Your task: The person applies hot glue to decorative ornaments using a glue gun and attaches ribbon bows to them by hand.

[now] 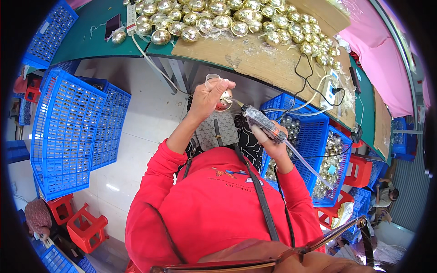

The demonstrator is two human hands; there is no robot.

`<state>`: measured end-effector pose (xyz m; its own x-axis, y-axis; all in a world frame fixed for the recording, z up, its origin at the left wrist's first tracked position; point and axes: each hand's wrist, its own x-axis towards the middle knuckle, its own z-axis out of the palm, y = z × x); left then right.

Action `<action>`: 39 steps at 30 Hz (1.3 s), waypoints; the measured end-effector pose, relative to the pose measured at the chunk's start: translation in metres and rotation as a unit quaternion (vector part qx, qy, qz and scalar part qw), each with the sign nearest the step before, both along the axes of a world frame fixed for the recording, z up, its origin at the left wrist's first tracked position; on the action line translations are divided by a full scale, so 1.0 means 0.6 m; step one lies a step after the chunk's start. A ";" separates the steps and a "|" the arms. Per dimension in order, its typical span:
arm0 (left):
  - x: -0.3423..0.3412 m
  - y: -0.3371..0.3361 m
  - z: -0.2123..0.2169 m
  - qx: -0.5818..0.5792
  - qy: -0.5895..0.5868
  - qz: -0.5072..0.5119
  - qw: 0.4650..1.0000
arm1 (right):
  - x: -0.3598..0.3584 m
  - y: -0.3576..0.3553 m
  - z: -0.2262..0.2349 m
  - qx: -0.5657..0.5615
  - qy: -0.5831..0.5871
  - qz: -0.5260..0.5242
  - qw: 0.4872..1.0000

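My left hand (pixel 207 99) pinches a shiny gold bauble (pixel 224 102) with a reddish reflection, and a clear ribbon-like loop (pixel 210 80) stands up above the fingers. My right hand (pixel 274 142) is wrapped round a glue gun (pixel 264 123) covered in clear plastic film. The gun's nozzle points at the bauble and is close to it; whether they touch I cannot tell. From the rear of the gun a long translucent glue stick (pixel 309 166) sticks out. Both hands are above my lap, over a grey patterned bag (pixel 216 131).
Gold baubles (pixel 239 28) are heaped on cardboard (pixel 255 57) across the green table (pixel 98 38). Cables run from two power strips (pixel 331 93). Blue crates with ornaments (pixel 313 119) stand at my right, stacked blue crates (pixel 68 132) at left, with red stools (pixel 87 227) behind. Other people sit further off.
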<state>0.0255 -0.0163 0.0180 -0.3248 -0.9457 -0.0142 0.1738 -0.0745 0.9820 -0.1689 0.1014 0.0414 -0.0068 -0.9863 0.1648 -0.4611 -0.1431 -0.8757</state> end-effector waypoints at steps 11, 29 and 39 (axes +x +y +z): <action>-0.008 -0.007 -0.015 -0.097 -0.013 0.017 0.995 | 0.010 -0.017 0.004 -0.095 0.048 0.030 0.994; 0.002 -0.030 -0.005 -0.079 -0.018 0.059 0.995 | -0.098 -0.146 0.018 0.021 0.227 -0.160 0.960; 0.007 -0.047 -0.005 -0.071 -0.013 0.081 0.994 | -0.171 -0.287 -0.066 0.067 0.281 -0.221 0.931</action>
<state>0.0299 -0.0446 0.0151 -0.1693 -0.9786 0.1168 0.1463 0.0922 0.9849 -0.2716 -0.0710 0.0018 -0.3676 -0.9193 0.1402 -0.8397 0.2633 -0.4750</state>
